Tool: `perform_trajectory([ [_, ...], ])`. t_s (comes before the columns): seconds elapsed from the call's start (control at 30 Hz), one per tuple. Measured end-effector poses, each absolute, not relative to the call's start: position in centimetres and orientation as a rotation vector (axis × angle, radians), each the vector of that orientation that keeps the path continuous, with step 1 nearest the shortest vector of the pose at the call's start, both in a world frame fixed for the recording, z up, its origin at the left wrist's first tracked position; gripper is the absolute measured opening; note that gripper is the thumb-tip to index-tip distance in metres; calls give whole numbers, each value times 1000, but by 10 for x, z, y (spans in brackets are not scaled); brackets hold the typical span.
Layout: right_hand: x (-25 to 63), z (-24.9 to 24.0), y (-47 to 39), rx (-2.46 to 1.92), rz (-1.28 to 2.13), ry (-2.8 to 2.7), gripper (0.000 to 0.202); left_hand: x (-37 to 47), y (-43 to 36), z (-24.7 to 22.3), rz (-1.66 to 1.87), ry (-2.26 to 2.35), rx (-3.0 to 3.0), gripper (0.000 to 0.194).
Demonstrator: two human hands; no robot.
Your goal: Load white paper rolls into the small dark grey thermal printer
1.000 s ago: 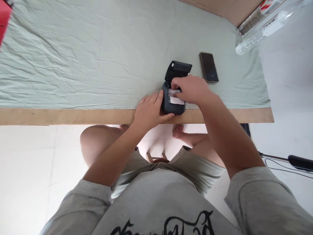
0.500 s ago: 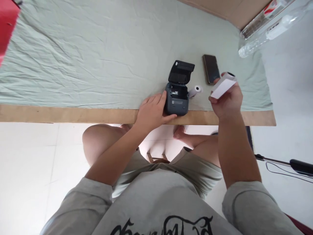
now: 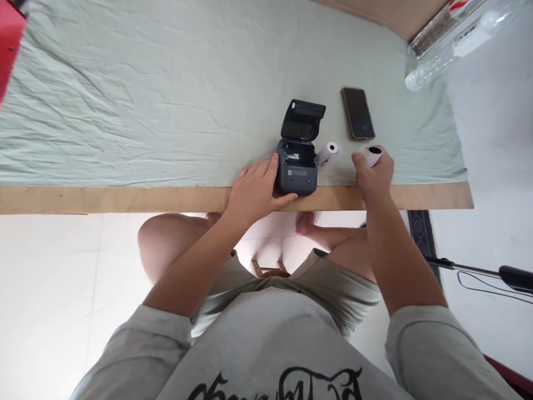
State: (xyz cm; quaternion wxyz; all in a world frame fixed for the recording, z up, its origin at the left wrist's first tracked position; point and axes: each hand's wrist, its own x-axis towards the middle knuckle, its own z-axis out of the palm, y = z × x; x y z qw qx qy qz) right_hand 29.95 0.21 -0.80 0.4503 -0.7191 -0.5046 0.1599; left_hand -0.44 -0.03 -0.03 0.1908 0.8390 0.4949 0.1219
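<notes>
A small dark label printer [image 3: 297,176] stands at the table's front edge with its lid [image 3: 303,118] raised and its paper bay exposed. My left hand [image 3: 255,186] braces the printer, fingers against its left side and thumb along its front. Right of the printer, in my right hand [image 3: 377,176], is a white paper roll [image 3: 370,155] with a dark core, gripped between thumb and fingers just above the cloth. Between the two, a second, thinner paper roll [image 3: 330,151] lies beside the printer, its end facing me. Part of the held roll is hidden by my fingers.
A phone [image 3: 358,113] lies beyond my right hand. Clear plastic bottles [image 3: 433,66] and a cardboard box [image 3: 383,12] are at the back right. A red object [image 3: 9,47] sits at the far left. Pale green cloth [image 3: 166,94] covers the table behind its wooden edge [image 3: 104,199].
My right hand has come down and left with the paper roll, turning it so its core faces more upward. My left hand stays at the printer. The view has shifted slightly.
</notes>
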Motion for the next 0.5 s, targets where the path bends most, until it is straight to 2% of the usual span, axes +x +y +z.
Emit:
perform_trajectory([
  [0.1,305,-9,5,-1875,108,-1361,31,-5,0,0,349,1380,2354,92],
  [0.27,313,-15,11,-1950,-7,-1406,22,-5,-1,-1,351,1378,2347,92],
  [0.37,315,-17,12,-1942,52,-1409,27,-5,0,-2,359,1375,2355,93],
  [0.5,318,-20,13,-2015,84,-1422,47,-5,0,-2,361,1369,2350,94],
])
